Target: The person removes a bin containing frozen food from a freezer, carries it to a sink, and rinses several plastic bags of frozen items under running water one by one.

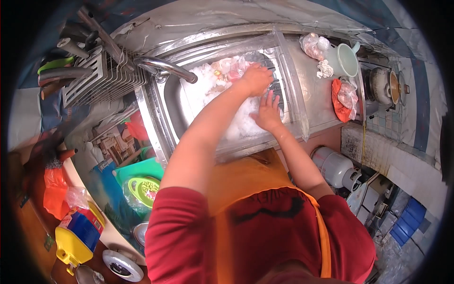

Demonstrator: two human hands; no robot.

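Note:
A large clear plastic drawer (292, 88) lies across the steel sink, with white frost or ice (202, 94) heaped in it. Plastic-wrapped food (228, 67), pinkish in places, sits in the frost near the far side. My left hand (257, 81) reaches over the drawer beside these bags, back upward and fingers bent; whatever is under its palm is hidden. Just nearer to me, my right hand (268, 114) rests at the frost with its fingers spread and nothing held. Dark slots of a ribbed surface show around the fingertips. The chrome faucet (170, 67) arches over the drawer's left part.
A wire rack (113, 80) with knives and utensils stands left. On the counter at right are bagged food (312, 46), a pale green pitcher (345, 60) and a red bag (340, 101). Beyond are a pot (381, 85) on a stove and, below, a gas cylinder (331, 165).

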